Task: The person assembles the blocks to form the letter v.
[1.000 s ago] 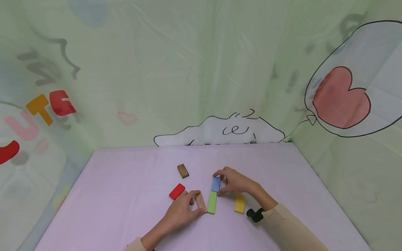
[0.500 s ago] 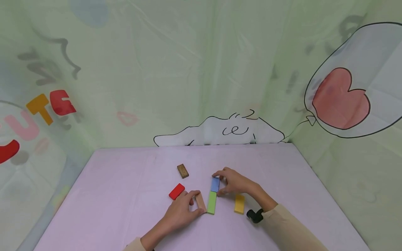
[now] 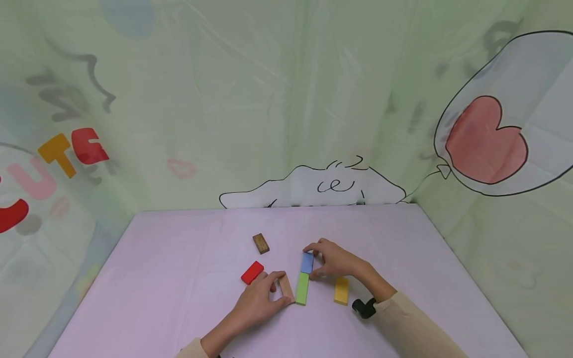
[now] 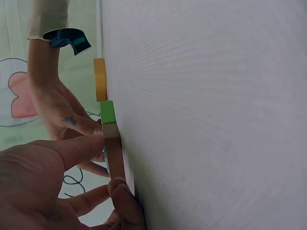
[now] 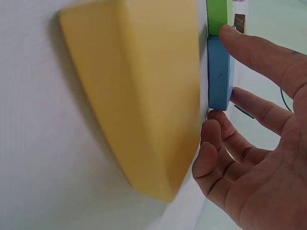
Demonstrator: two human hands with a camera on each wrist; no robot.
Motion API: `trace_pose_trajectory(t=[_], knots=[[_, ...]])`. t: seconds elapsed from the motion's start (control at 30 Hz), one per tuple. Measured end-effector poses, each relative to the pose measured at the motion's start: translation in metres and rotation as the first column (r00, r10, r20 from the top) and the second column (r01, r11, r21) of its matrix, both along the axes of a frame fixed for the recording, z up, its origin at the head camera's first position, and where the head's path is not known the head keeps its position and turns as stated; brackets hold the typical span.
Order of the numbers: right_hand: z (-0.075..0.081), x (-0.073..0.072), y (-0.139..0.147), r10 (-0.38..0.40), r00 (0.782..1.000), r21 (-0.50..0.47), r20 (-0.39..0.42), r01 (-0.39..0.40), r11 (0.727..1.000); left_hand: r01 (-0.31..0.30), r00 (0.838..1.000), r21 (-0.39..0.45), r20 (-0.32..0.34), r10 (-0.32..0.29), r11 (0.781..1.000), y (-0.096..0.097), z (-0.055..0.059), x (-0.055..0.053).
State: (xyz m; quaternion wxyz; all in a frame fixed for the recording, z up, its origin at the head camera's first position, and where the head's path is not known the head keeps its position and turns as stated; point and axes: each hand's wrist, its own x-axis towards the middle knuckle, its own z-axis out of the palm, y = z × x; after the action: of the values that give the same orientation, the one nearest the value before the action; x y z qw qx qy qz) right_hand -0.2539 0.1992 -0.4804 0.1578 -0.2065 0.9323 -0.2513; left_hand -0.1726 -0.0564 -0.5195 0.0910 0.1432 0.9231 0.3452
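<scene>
In the head view my left hand (image 3: 258, 300) pinches a plain wooden block (image 3: 286, 289) by its two ends, thumb at the near end. The block lies aslant on the table, its near end at the lower left of a green block (image 3: 302, 289). End to end with the green block, on its far side, lies a blue block (image 3: 307, 263). My right hand (image 3: 334, 259) holds the blue block between thumb and fingers, as the right wrist view also shows on the blue block (image 5: 218, 74).
A red block (image 3: 252, 272) lies beside my left hand's knuckles. Farther back is a dark brown block (image 3: 261, 243). A yellow block (image 3: 341, 291) lies right of the green one, near my right wrist, which wears a black device (image 3: 364, 308). The table (image 3: 188, 258) has a pale cloth.
</scene>
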Motion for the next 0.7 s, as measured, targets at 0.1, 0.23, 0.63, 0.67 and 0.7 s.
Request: trace_pose_trajectory(t=[0.1, 0.23, 0.63, 0.67, 0.7], knots=[[0.000, 0.000, 0.000, 0.000, 1.000, 0.004, -0.002, 0.000, 1.000, 0.001, 1.000, 0.000, 0.002, -0.001, 1.000, 0.000, 0.001, 0.000], [0.000, 0.002, 0.002, -0.013, 1.000, 0.012, 0.002, 0.013, 1.000, 0.004, 1.000, 0.001, 0.004, -0.004, 1.000, 0.001, 0.000, 0.000], [0.006, 0.013, 0.015, -0.049, 0.999, -0.020, -0.023, 0.049, 0.999, 0.006, 1.000, 0.006, 0.001, -0.006, 1.000, 0.003, 0.001, 0.001], [0.006, 0.014, 0.016, -0.053, 0.998, -0.022, -0.021, 0.052, 0.998, 0.003, 1.000, 0.004, 0.004, -0.003, 1.000, 0.002, 0.001, 0.001], [0.006, 0.016, 0.016, -0.056, 0.998, -0.021, -0.022, 0.056, 0.998, 0.002, 1.000, 0.004, 0.007, -0.002, 1.000, 0.001, 0.001, 0.001]])
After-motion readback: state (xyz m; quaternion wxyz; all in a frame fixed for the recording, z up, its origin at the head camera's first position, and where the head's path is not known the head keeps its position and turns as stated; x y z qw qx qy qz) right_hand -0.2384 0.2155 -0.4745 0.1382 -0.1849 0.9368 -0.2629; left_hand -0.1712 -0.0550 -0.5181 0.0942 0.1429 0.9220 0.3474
